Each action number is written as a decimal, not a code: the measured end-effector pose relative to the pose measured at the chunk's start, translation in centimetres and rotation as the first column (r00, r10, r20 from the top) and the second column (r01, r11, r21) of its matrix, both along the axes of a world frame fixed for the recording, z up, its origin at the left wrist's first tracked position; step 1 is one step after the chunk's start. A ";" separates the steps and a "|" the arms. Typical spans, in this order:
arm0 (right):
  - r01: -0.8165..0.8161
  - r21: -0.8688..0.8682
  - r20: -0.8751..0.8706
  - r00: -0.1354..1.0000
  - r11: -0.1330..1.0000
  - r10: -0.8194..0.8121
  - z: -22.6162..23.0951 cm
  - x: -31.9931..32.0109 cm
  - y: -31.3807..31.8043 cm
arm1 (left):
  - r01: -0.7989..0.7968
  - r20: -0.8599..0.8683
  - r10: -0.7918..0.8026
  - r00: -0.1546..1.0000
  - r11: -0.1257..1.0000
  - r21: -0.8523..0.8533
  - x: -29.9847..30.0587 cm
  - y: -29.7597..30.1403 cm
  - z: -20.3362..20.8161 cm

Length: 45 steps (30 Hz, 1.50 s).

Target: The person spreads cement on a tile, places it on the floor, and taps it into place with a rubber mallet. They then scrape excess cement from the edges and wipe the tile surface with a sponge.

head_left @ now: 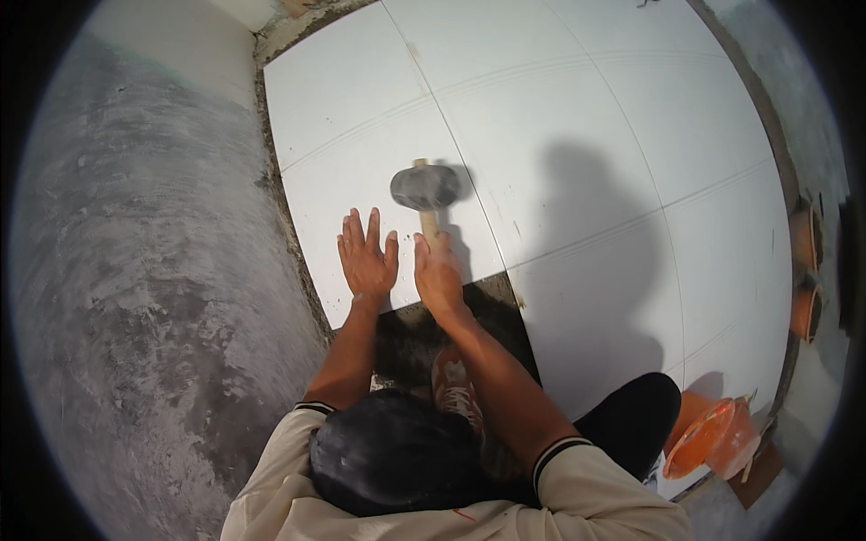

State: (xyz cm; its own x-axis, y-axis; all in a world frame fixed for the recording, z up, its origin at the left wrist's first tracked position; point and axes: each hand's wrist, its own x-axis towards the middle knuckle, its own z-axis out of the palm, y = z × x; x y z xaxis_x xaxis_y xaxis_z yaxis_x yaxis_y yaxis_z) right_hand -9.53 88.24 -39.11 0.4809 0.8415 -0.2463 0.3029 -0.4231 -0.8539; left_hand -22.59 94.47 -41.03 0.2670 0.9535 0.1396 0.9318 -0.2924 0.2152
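Observation:
My right hand [438, 278] is closed round the wooden handle of a rubber mallet [424, 187]. The mallet's dark grey head is over a large white floor tile [338, 194]; whether it touches the tile I cannot tell. Flat on the same tile, to the left of the mallet, lies my left hand [366, 261] with its fingers spread. Just nearer than this tile is a dark, untiled patch of floor [415, 338].
More white tiles [577, 117] cover the floor ahead and to the right, where my shadow falls. A rough grey wall [153, 270] rises at the left. Orange containers [699, 437] stand at the lower right, near my knee. My shoe [456, 392] is by the bare patch.

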 end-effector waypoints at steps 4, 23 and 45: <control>-0.075 0.080 -0.026 0.997 0.994 0.078 2.0 -0.7 0.6 | -0.028 -0.030 0.028 0.999 1.000 0.006 -1.5 -0.4 -0.9; -0.303 0.191 0.394 0.895 0.934 0.209 3.8 13.6 -8.9 | -0.061 -0.031 0.059 0.998 0.997 -0.056 -1.1 -0.1 -0.3; 0.317 -0.317 0.641 0.766 0.894 -0.045 -2.9 33.5 -41.1 | 0.234 0.262 -0.208 0.942 0.970 -0.070 -5.6 -2.7 -6.2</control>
State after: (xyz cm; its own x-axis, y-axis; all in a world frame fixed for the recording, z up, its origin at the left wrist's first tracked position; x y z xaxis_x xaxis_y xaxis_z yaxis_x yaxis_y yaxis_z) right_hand 23.97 47.18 -42.00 0.7729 0.6210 -0.1301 0.5754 -0.7725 -0.2686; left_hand -28.23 91.78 -47.20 0.4412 0.8867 0.1380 0.7579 -0.4505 0.4718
